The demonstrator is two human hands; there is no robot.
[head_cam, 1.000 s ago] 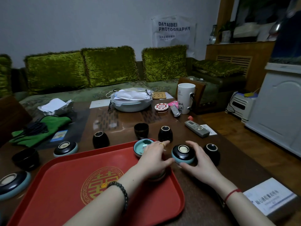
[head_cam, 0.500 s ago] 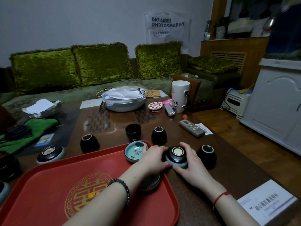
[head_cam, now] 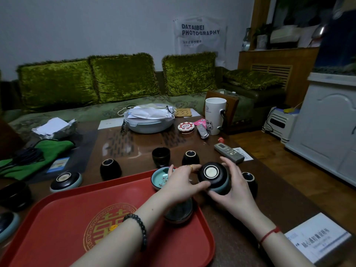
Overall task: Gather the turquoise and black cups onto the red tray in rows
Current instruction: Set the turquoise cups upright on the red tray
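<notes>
Both my left hand (head_cam: 182, 183) and my right hand (head_cam: 234, 191) grip an upside-down black cup with a turquoise rim (head_cam: 212, 177), lifted just past the red tray's (head_cam: 57, 218) right edge. On the tray's far right corner sits an upright turquoise cup (head_cam: 160, 178), and a dark cup (head_cam: 180, 211) lies below my left wrist. Loose black cups stand on the table: one left (head_cam: 110, 168), two behind (head_cam: 161, 156) (head_cam: 190, 158), one right (head_cam: 250, 182). Inverted turquoise-rimmed cups rest at the left (head_cam: 65, 180) (head_cam: 6, 224).
A grey remote (head_cam: 229, 153), a white mug (head_cam: 214, 115), a lidded bowl (head_cam: 149, 120) and a round coaster (head_cam: 185, 127) lie further back. A white booklet (head_cam: 317, 237) sits at the table's near right corner. Green cloth with cables (head_cam: 32, 158) lies left. A sofa stands behind.
The inverted cup has come up off the table, both hands around it. My left hand left the dark cup on the tray. The camera view shifted a little.
</notes>
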